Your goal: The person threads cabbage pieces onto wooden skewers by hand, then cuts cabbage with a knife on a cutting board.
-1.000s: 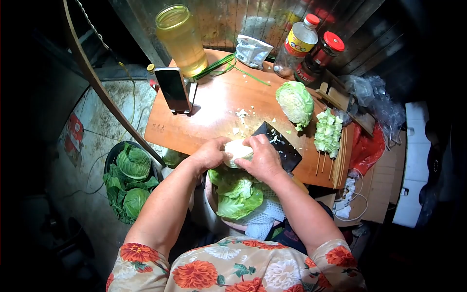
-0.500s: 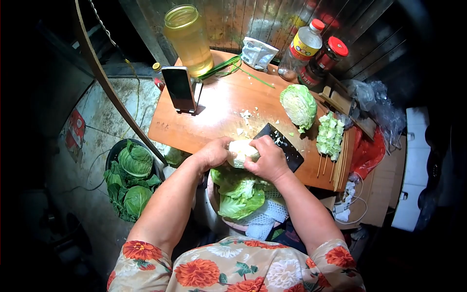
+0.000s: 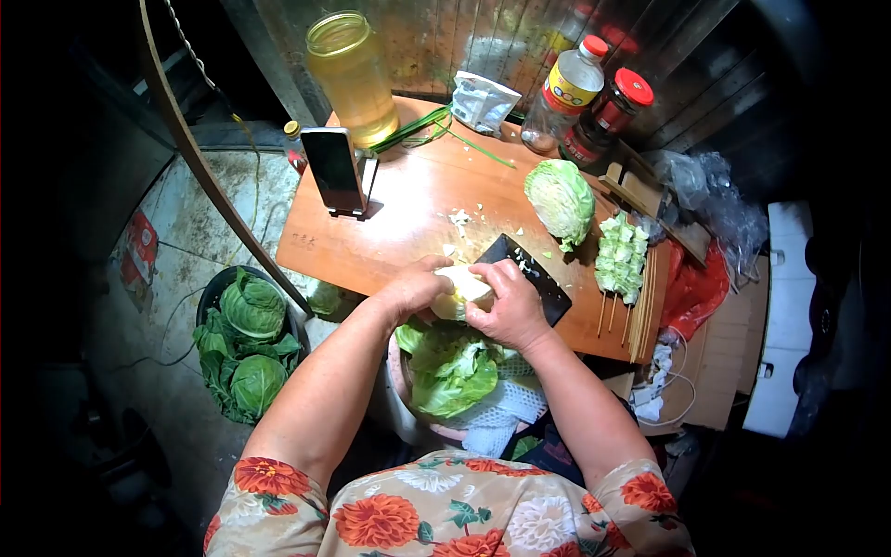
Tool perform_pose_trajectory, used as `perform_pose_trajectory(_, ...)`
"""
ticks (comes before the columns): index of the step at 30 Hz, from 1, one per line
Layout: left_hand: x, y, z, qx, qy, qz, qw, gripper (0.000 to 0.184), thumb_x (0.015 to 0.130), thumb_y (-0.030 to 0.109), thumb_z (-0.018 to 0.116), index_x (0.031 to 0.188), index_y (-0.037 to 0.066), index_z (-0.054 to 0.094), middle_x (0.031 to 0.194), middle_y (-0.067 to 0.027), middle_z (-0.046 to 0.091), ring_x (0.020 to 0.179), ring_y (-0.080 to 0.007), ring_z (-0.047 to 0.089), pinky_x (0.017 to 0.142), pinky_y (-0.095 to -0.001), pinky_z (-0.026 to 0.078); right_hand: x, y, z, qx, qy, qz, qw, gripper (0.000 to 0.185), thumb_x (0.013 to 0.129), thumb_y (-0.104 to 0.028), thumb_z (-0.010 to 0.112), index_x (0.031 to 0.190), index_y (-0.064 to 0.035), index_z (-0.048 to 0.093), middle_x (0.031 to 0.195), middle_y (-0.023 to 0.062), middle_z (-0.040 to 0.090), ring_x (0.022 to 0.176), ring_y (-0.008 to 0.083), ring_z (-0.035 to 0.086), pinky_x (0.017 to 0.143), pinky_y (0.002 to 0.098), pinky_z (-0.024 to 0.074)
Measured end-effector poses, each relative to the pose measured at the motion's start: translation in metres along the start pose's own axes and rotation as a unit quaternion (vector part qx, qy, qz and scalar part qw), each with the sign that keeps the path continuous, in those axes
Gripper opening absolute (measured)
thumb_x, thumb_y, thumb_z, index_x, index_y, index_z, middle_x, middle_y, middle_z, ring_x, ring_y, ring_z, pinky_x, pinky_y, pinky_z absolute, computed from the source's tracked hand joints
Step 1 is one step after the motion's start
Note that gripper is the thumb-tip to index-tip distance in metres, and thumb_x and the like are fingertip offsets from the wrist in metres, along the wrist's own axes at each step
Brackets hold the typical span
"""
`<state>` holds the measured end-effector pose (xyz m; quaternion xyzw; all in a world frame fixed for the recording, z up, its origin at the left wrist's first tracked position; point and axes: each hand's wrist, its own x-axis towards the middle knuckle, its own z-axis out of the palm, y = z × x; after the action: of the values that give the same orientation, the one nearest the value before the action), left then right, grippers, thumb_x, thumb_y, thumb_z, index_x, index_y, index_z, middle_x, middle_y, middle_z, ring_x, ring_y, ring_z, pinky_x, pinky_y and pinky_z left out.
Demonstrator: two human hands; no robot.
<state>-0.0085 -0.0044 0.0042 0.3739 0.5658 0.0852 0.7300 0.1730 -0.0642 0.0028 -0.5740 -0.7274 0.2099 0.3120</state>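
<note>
Between my two hands is a pale cabbage piece (image 3: 461, 292), held over the table's front edge. My left hand (image 3: 414, 286) grips it from the left, and my right hand (image 3: 510, 304) has thumb and fingers on its right side. Just below it, loose green cabbage leaves (image 3: 450, 376) fill a tub, beside a pale blue mesh cloth (image 3: 506, 413). The black cleaver blade (image 3: 538, 283) lies flat on the table past my right hand, with white scraps on it. A cabbage with a cut face (image 3: 560, 200) sits farther back.
Skewered cabbage pieces (image 3: 620, 260) and bare wooden skewers (image 3: 642, 320) lie at the table's right. A phone on a stand (image 3: 334, 172), a jar of yellow liquid (image 3: 357, 84) and a plastic bottle (image 3: 566, 88) stand behind. Whole cabbages (image 3: 252, 311) fill a basin at left.
The cabbage piece has turned slightly in my hands, and my left fingers have shifted over it. The whole scene sits a little more to the left as the head view moved.
</note>
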Motion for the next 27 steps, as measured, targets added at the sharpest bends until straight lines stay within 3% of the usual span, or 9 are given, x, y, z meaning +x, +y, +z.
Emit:
perform_pose_trajectory(4,0.009,-0.008,-0.001,0.072,-0.04,0.038,0.996,0.048,0.083,0.006,0.055,0.131,0.004,0.047,0.105,-0.0159,0.06,0.089,-0.0247,0.062,0.068,-0.0345,0.056,-0.003,-0.004,-0.005,-0.02,-0.066,-0.007,0.998,0.042,0.066,-0.022,0.072,0.106,-0.0162,0.062,0.098,0.0094,0.054,0.086,0.0283,0.06,0.075,0.0368,0.0521)
perform_pose_trajectory(7,0.008,-0.005,0.0,0.083,-0.038,0.046,0.995,0.046,0.085,0.008,0.054,0.13,0.001,0.047,0.105,-0.0167,0.06,0.089,-0.0255,0.062,0.068,-0.0346,0.057,-0.002,-0.009,-0.011,-0.042,-0.093,-0.006,0.995,0.044,0.065,-0.021,0.072,0.107,-0.0157,0.059,0.099,0.0089,0.054,0.089,0.0287,0.06,0.076,0.038,0.0524)
perform_pose_trajectory(14,0.008,-0.001,0.0,0.058,-0.027,0.024,0.998,0.043,0.087,0.014,0.055,0.126,-0.003,0.048,0.106,-0.0184,0.06,0.089,-0.028,0.063,0.066,-0.0379,0.058,-0.004,-0.011,-0.02,-0.064,-0.087,-0.042,0.993,0.042,0.063,-0.015,0.072,0.102,-0.0125,0.054,0.104,0.0087,0.055,0.088,0.0287,0.061,0.073,0.0382,0.0533)
perform_pose_trajectory(18,0.009,0.001,-0.001,0.012,-0.028,0.013,0.999,0.043,0.087,0.015,0.055,0.125,-0.003,0.048,0.107,-0.0188,0.06,0.088,-0.0283,0.063,0.065,-0.038,0.058,-0.003,-0.009,-0.025,-0.042,-0.028,-0.068,0.996,0.047,0.062,-0.014,0.075,0.104,-0.0144,0.054,0.102,0.0074,0.055,0.087,0.0293,0.061,0.071,0.0378,0.0532)
perform_pose_trajectory(24,0.007,0.011,-0.007,-0.035,0.029,0.005,0.999,0.043,0.086,0.014,0.056,0.125,-0.002,0.048,0.107,-0.0184,0.06,0.087,-0.0289,0.064,0.063,-0.0399,0.057,0.002,-0.008,-0.032,-0.008,0.064,-0.056,0.996,0.05,0.06,-0.017,0.076,0.105,-0.0114,0.054,0.106,0.0123,0.053,0.087,0.0319,0.061,0.072,0.0381,0.053)
perform_pose_trajectory(26,0.007,0.013,-0.012,-0.044,0.129,0.06,0.989,0.045,0.086,0.013,0.058,0.127,-0.001,0.047,0.108,-0.0175,0.06,0.091,-0.0279,0.063,0.068,-0.0377,0.056,0.002,-0.013,-0.036,-0.02,0.039,-0.028,0.999,0.05,0.061,-0.017,0.076,0.105,-0.0115,0.054,0.105,0.0117,0.053,0.086,0.0322,0.061,0.072,0.0383,0.0529)
perform_pose_trajectory(27,0.007,0.012,-0.014,-0.044,0.128,0.061,0.989,0.045,0.086,0.013,0.058,0.127,-0.001,0.047,0.108,-0.0175,0.06,0.091,-0.0279,0.063,0.068,-0.0377,0.056,0.002,-0.016,-0.036,-0.031,0.013,0.001,0.999,0.049,0.062,-0.017,0.076,0.105,-0.0115,0.053,0.104,0.011,0.053,0.085,0.0324,0.06,0.072,0.0386,0.0529)
